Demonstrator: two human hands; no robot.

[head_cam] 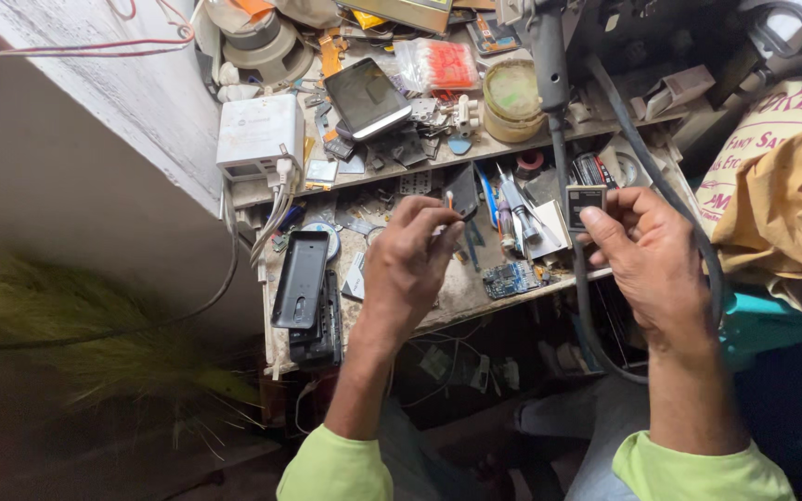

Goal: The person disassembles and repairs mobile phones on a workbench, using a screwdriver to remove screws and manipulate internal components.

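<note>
My left hand (407, 264) pinches a small dark flat part (461, 192) between thumb and fingers, above the lower shelf of a cluttered workbench (457, 295). My right hand (647, 252) holds a small square grey component (585, 201) by its lower edge with the fingertips. Both arms wear green sleeves. Left of my left hand lie a black phone back cover (300, 278) and a black phone body (325, 332). A blue circuit board (510, 278) rests on the bench between my hands.
The upper shelf carries a smartphone (368, 96), a white adapter box (259, 134) with cables, a round tub (512, 99), a bag of red pieces (438, 65) and small parts. A thick dark cable (559, 139) hangs down. A cloth bag (777, 186) is right, a broom (76, 325) left.
</note>
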